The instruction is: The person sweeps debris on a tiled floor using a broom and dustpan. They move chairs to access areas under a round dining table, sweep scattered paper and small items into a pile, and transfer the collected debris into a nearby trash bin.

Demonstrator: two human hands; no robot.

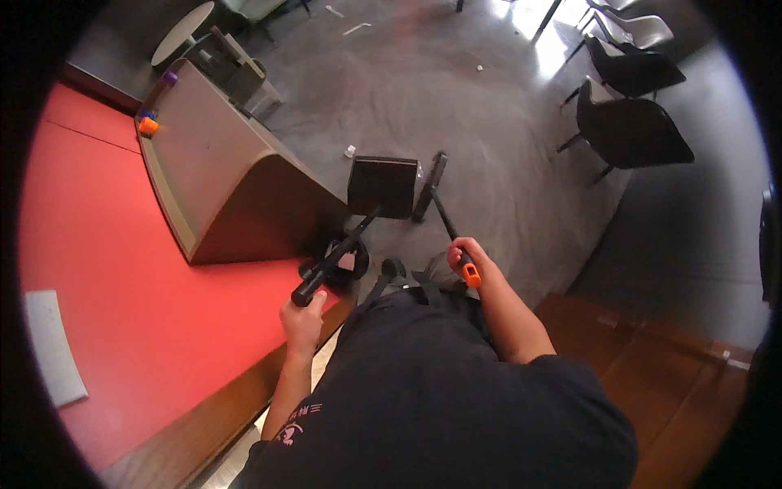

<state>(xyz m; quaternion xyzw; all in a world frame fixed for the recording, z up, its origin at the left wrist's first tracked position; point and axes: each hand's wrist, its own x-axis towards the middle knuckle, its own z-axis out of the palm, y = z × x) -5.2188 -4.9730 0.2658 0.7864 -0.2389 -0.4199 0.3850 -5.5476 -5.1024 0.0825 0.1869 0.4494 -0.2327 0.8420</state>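
Observation:
My left hand [303, 318] grips the upper end of the black handle of a long-handled dustpan [383, 186], whose dark pan rests on the grey floor ahead of my feet. In my right hand [467, 255] is the black handle of a broom [431, 186], with an orange end sticking out below my fist. The broom's narrow head stands just right of the pan, and something small and pale shows between them. A crumpled white scrap [349, 151] lies on the floor by the pan's far left corner. Whether the pan holds anything is too dark to tell.
A red-topped surface with a wooden edge [244, 391] runs along my left, beside a tan cabinet [208, 134]. Dark chairs [632, 131] line the right wall. A chair [235, 73] and round table [183, 33] stand at the far left. More scraps [357, 28] lie farther off.

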